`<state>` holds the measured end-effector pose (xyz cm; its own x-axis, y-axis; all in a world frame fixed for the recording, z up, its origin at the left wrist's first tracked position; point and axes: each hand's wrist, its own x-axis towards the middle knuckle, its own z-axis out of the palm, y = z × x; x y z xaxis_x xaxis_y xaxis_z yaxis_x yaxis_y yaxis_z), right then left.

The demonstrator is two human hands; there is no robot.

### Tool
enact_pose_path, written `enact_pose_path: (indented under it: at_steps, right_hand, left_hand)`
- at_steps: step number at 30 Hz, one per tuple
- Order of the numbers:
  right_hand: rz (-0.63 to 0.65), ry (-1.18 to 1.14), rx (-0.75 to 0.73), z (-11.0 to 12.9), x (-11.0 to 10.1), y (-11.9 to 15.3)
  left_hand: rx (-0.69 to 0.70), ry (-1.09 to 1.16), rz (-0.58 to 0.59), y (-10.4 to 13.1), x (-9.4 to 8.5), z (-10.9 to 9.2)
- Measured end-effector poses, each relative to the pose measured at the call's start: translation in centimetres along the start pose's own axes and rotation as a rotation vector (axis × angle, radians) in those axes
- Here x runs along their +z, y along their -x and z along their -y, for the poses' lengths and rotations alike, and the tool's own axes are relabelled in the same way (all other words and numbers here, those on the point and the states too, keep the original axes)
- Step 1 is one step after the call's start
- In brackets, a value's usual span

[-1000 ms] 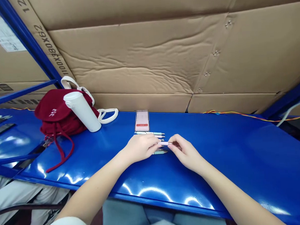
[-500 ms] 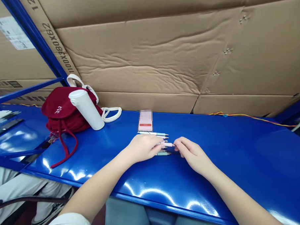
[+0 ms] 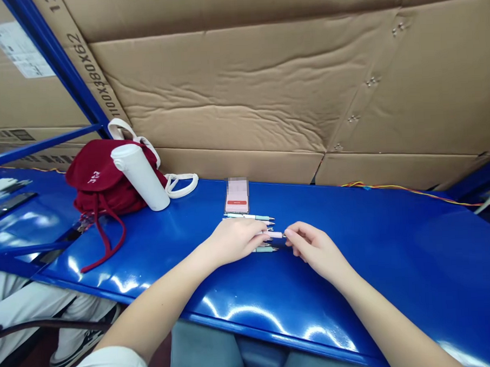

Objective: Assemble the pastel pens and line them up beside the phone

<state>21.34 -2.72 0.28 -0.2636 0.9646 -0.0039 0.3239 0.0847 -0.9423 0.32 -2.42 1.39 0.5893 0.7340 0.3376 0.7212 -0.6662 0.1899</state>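
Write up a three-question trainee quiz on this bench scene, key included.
1. True or false: the white cylindrical bottle stands in front of the dark red fabric bag.
2. Multiple choice: what lies just beyond the slim pastel pens on the glossy blue tabletop?
A. the bottle
B. the flat rectangular phone with a pink screen
C. the bag
3. Short answer: which hand holds the slim pale pink pen?

Key:
1. True.
2. B.
3. The left hand; the right hand has its fingers at the tip, contact unclear.
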Motion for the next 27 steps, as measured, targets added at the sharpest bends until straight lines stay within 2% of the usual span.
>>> enact_pose_path:
  at_steps: [3,10,15,20,24,27]
  right_hand:
    - [0.022,0.023,-0.012,0.1,-0.1,0.0]
    - [0.022,-0.088,-0.076,-0.4,-0.1,-0.2]
    - [-0.012,-0.119,-0.051,-0.4,-0.6,-0.2]
    - [-0.063,-0.310,-0.018,0.0,-1.0,-0.2]
    - [-0.119,-0.423,0.015,0.0,-1.1,-0.3]
    - [-0.090,-0.424,0.044,-0.1,-0.6,-0.2]
  left_hand:
    - [-0.007,-0.005,0.010,0.0,0.0,0.0]
    - [-0.011,-0.013,0.027,0.0,-0.1,0.0]
    - [-0.024,-0.018,0.037,0.0,-0.2,0.2]
    - [-0.038,-0.024,0.030,0.0,-0.5,0.5]
    - [-0.111,0.099,-0.025,0.0,-0.7,0.4]
    - [-0.180,0.282,-0.045,0.0,-0.6,-0.2]
